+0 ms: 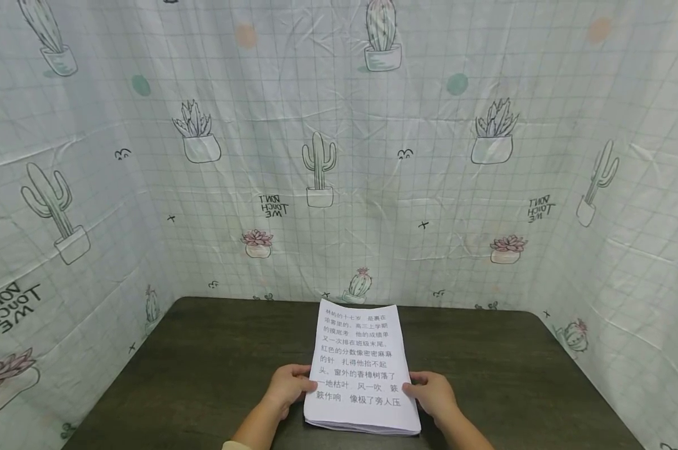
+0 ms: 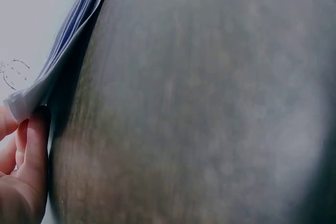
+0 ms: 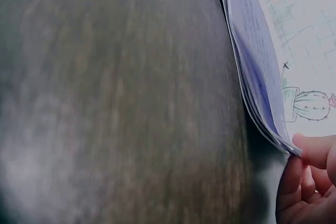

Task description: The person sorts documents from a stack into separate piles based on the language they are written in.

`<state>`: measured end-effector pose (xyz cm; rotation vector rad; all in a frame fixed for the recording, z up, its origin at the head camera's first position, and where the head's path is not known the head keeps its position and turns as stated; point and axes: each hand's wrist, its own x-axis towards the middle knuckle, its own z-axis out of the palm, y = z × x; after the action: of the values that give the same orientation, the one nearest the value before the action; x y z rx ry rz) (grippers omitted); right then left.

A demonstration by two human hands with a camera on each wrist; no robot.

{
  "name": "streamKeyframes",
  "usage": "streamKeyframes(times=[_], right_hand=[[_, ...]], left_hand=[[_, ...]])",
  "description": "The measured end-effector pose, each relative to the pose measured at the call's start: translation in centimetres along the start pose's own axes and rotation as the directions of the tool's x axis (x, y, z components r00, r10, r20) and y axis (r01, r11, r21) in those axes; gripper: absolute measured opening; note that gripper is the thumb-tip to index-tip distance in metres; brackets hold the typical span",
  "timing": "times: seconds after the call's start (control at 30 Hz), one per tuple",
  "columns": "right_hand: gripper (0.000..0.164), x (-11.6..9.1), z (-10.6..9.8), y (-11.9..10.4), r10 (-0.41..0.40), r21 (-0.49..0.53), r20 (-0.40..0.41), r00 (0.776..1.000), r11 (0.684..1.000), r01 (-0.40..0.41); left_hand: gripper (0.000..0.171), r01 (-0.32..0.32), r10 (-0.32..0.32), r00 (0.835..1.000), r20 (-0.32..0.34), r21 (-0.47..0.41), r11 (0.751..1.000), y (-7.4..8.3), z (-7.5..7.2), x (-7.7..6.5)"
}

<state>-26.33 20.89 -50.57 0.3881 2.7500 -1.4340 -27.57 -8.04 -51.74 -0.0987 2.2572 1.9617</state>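
Note:
A stack of white paper sheets, its top page printed with Chinese characters, lies lengthwise in front of me at the table's near middle. My left hand pinches the stack's left edge, thumb on top and fingers beneath. At the right edge, my right hand does the same. The left wrist view shows the sheets' layered edge lifted between thumb and fingers. In the right wrist view the paper edge bows upward toward the pinching fingertips.
The dark wood-grain table spreads to both sides of the stack. A pale grid-patterned curtain with printed cacti and potted plants hangs behind the table and along both sides.

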Motion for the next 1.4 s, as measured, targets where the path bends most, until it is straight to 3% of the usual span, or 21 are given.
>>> streamKeyframes(times=[0.33, 0.53, 0.73, 0.9, 1.1, 1.23, 1.4], right_hand=[[0.029, -0.3, 0.1, -0.9, 0.008, 0.071, -0.071, 0.997, 0.997, -0.003], [0.016, -0.7, 0.0, -1.5, 0.012, 0.09, -0.089, 0.996, 0.996, -0.004], [0.019, -0.7, -0.3, -1.9, 0.025, 0.122, -0.094, 0.995, 0.992, -0.014], [0.023, -0.2, -0.8, -2.1, 0.03, 0.172, -0.051, 0.998, 0.985, -0.021], [0.03, 0.1, -2.4, -2.2, 0.01, 0.284, 0.002, 1.0, 0.959, -0.01], [0.036, 0.1, -4.1, -2.1, -0.02, 0.346, 0.038, 0.999, 0.938, 0.006], [0.046, 0.0, -6.5, -1.4, -0.023, 0.355, 0.058, 0.998, 0.935, 0.001]], left_hand=[[0.032, 0.017, -0.015, 0.999, -0.048, 0.057, 0.998, 0.5, -0.4, 0.3], [0.03, 0.012, -0.008, 0.996, -0.085, 0.045, 0.999, 0.8, -0.4, 0.3], [0.031, -0.006, 0.008, 0.996, -0.09, 0.017, 1.0, 1.2, -0.5, 0.1], [0.033, 0.0, -0.003, 0.999, -0.041, -0.08, 0.997, 2.0, -0.5, 0.1], [0.037, 0.002, 0.012, 0.998, 0.058, -0.221, 0.975, 3.2, 0.1, 0.5], [0.047, -0.009, 0.036, 0.994, 0.101, -0.25, 0.968, 4.4, 0.9, 0.5], [0.06, -0.009, 0.048, 0.989, 0.138, -0.266, 0.964, 5.6, 2.6, 0.3]])
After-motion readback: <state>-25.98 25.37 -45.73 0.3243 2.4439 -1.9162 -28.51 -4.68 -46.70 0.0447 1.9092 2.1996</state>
